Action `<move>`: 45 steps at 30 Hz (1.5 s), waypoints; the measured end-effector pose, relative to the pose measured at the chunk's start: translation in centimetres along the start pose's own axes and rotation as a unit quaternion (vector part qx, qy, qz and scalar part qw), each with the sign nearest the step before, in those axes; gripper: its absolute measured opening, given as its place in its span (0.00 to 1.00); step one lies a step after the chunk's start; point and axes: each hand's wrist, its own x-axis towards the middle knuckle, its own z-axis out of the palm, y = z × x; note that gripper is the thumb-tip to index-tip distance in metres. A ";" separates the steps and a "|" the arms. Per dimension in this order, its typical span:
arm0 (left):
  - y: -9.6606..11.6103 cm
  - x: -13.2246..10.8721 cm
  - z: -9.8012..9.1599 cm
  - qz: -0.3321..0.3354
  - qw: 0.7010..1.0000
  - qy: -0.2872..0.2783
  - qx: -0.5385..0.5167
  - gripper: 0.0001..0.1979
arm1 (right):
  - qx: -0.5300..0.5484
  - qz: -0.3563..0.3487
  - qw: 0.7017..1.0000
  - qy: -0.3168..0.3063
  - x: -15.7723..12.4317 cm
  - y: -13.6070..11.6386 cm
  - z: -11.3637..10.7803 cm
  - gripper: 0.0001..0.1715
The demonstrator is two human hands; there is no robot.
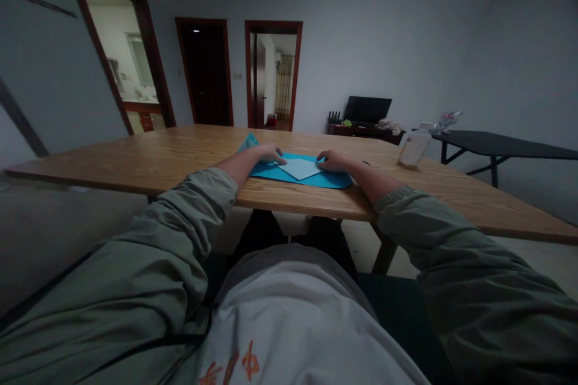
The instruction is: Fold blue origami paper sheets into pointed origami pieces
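A sheet of blue origami paper (311, 177) lies folded flat on the wooden table (149, 156), with its pale white side showing as a pointed flap (300, 168) at the middle. One blue corner (248, 143) rises at the far left of the sheet. My left hand (271, 154) grips the paper's left part, its fingertips at the flap's left point. My right hand (332, 160) holds the right part, with its fingers at the flap's right point. Green jacket sleeves cover both forearms up to the wrists.
A translucent card holder (412, 149) stands on the table's far right. Behind the table are a low black table (497, 147) and a dark screen (368, 110) on a cabinet. Doorways line the back wall. The table's near edge runs under my forearms.
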 end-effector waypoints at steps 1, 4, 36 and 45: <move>0.0 0.0 -0.1 0.001 1.000 -0.004 -0.003 0.32 | 0.000 0.004 1.000 0.000 0.1 0.1 0.0 0.25; 0.1 -0.1 -0.3 0.004 1.000 -0.023 -0.013 0.29 | 0.002 0.022 1.000 -0.004 0.2 0.2 -0.1 0.25; 0.3 -0.8 -0.7 0.005 0.999 -0.040 0.029 0.29 | 0.041 0.008 0.999 0.002 0.2 0.5 -0.4 0.13; 0.3 -1.4 -1.0 0.000 0.979 -0.040 -0.199 0.25 | 0.061 -0.001 0.996 0.063 0.9 1.1 0.0 0.13</move>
